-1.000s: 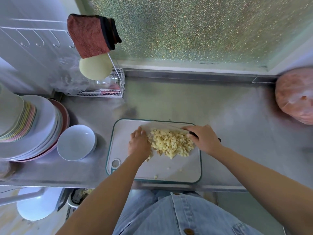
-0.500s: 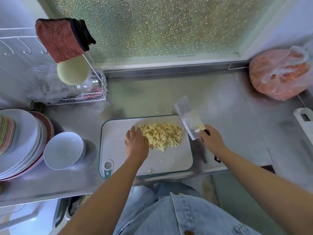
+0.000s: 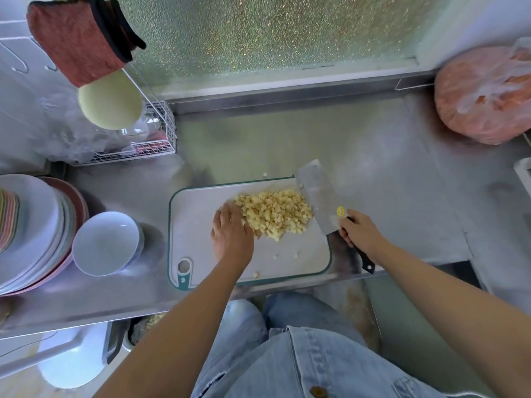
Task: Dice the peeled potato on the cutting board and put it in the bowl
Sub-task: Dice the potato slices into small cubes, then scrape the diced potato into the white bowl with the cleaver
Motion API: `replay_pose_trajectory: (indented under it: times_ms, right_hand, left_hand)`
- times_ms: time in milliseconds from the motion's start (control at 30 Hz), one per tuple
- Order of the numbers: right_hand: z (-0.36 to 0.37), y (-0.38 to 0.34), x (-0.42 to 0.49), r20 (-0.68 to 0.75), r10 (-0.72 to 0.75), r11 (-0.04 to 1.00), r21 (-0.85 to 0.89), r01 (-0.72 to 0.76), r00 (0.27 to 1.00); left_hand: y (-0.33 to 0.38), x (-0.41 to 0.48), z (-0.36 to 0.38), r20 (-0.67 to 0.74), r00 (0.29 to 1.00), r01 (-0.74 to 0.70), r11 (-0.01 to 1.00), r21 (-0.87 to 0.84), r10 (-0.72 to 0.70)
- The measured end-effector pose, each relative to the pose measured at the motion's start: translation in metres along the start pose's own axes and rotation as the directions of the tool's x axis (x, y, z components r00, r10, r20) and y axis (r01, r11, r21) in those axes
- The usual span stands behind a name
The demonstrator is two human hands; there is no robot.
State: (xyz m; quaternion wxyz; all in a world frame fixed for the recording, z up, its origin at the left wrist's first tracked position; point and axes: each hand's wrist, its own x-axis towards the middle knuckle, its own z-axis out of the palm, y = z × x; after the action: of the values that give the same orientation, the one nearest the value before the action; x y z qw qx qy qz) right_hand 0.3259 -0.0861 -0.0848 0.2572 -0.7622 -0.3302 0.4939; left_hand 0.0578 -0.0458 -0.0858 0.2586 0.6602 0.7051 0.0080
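Diced potato (image 3: pixel 274 215) sits heaped on the cutting board (image 3: pixel 201 248). The left hand (image 3: pixel 231 235) lies flat against the pile; the right hand (image 3: pixel 357 232) grips the cleaver (image 3: pixel 316 196) beside it. The bowl (image 3: pixel 106 242) waits empty on the desk (image 3: pixel 373 168). Scoop carelessly and cubes could scatter off the edge.

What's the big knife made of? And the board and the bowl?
The knife: grey, dully shiny blade, likely steel; black handle, perhaps plastic. The cutting board: smooth white with a teal rim, probably plastic. The bowl: glossy white, ceramic or melamine, hard to tell.
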Motion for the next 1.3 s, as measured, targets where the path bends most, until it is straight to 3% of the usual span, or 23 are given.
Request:
replay_pose_trajectory:
  times_ms: [400, 567, 700, 967, 1167, 1233, 1300]
  right_hand:
    - [0.015, -0.022, -0.005, 0.291, -0.049, 0.981, -0.165, 0.101, 0.955]
    - [0.014, -0.026, -0.003, 0.318, -0.029, 0.982, -0.167, 0.086, 0.948]
    - [0.016, -0.026, -0.005, 0.289, 0.039, 0.999, -0.041, -0.028, 0.956]
    - [0.006, -0.033, -0.011, 0.250, 0.042, 0.993, 0.093, -0.067, 0.967]
    - [0.021, -0.045, -0.018, 0.311, 0.031, 0.997, 0.055, -0.051, 0.950]
    - [0.032, -0.050, -0.023, 0.332, 0.024, 1.000, 0.008, -0.028, 0.943]
    - [0.044, -0.056, -0.027, 0.349, 0.028, 1.000, -0.013, -0.025, 0.937]
  left_hand:
    - [0.001, 0.003, 0.000, -0.018, 1.000, 0.010, 1.000, 0.002, -0.010]
    - [0.002, 0.003, 0.001, -0.029, 1.000, 0.012, 1.000, 0.006, -0.012]
    - [0.002, 0.003, -0.003, -0.040, 0.999, 0.019, 1.000, -0.009, -0.019]
    - [-0.013, 0.003, -0.010, -0.167, 0.985, -0.008, 0.972, -0.234, -0.032]
    - [-0.019, -0.003, -0.016, -0.291, 0.956, -0.043, 0.975, -0.219, -0.024]
    - [-0.024, -0.006, -0.020, -0.253, 0.960, 0.028, 0.942, -0.333, -0.118]
    - [-0.033, -0.011, -0.027, -0.170, 0.953, 0.115, 0.815, -0.567, -0.253]
